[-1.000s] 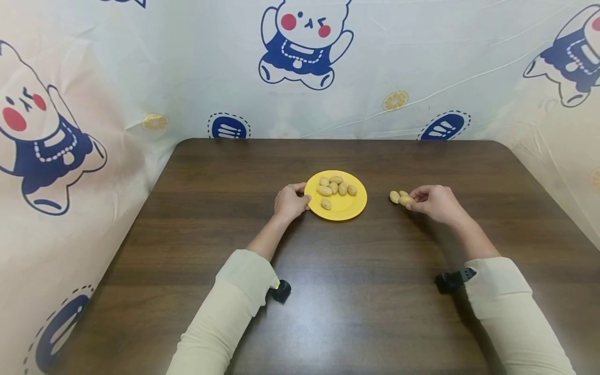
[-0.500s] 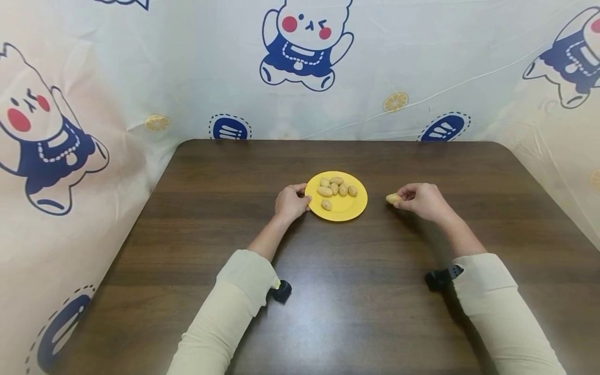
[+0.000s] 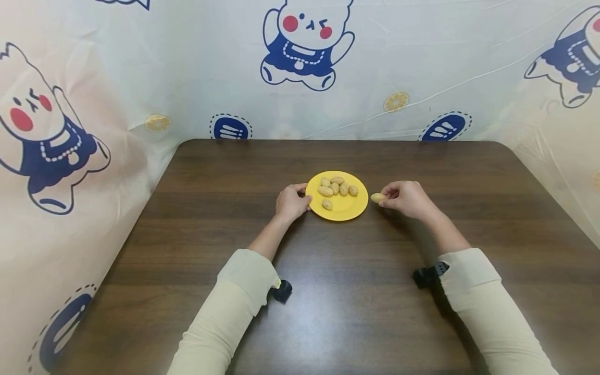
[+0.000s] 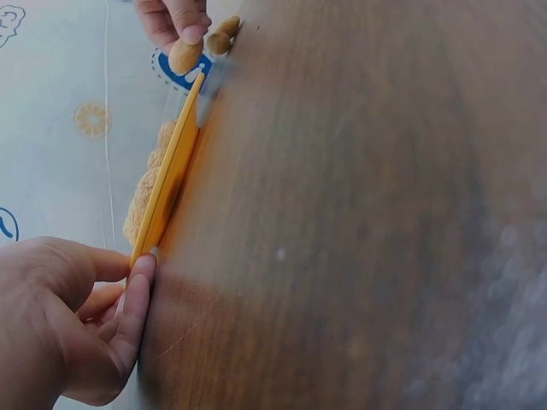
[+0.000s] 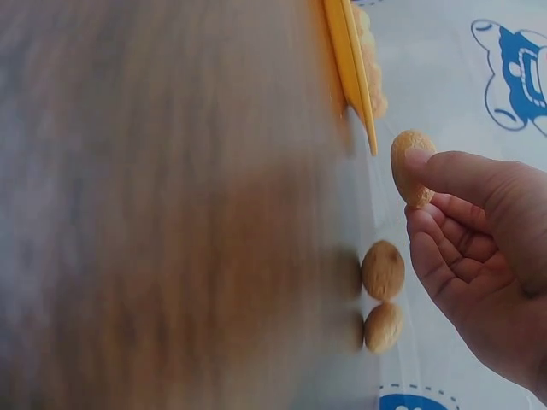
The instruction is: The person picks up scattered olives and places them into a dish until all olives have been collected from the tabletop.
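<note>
Peanut (image 3: 376, 198) moved nearer yellow plate (image 3: 346, 209), pinched in right hand (image 3: 409, 199).

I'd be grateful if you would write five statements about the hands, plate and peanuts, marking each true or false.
1. The left hand grips the plate at its edge. True.
2. The right hand is empty. False: it pinches a single peanut.
3. The plate is blue. False: it is yellow.
4. Two loose peanuts rest on the table, off the plate. True.
5. The pinched peanut is lying on the plate. False: it is held apart from the plate, near its rim.
</note>
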The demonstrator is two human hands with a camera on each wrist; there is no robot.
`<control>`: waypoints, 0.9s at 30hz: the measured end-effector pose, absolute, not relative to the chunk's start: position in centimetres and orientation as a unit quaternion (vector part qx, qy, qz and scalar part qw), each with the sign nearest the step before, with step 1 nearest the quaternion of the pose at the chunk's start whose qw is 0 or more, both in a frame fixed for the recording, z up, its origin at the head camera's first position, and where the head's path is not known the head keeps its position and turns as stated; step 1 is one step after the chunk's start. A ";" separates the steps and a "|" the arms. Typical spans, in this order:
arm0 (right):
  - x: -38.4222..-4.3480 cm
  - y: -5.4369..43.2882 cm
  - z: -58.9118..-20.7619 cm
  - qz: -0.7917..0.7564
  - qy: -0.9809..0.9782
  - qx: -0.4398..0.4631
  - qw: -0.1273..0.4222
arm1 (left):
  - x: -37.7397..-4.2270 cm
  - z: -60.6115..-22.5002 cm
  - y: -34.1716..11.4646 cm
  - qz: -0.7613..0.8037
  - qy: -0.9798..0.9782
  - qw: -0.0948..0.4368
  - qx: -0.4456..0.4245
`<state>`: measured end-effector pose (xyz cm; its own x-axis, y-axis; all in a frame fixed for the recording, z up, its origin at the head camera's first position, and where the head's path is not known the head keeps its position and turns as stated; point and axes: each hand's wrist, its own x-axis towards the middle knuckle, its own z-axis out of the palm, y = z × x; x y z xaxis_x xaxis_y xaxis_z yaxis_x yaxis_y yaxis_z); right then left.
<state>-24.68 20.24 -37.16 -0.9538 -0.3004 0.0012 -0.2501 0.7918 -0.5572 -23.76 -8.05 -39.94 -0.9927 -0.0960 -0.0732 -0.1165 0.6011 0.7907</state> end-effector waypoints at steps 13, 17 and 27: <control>-25.0 17.3 -37.1 -0.289 0.938 -0.181 0.056 | -23.8 -39.9 -8.1 0.446 0.893 0.014 -0.058; -25.1 16.1 -36.9 -0.286 0.936 -0.196 0.057 | -23.8 -39.8 -8.2 0.447 0.893 0.016 -0.061; -25.5 13.9 -36.8 -0.272 0.935 -0.219 0.068 | -23.8 -39.9 -8.1 0.446 0.893 0.017 -0.056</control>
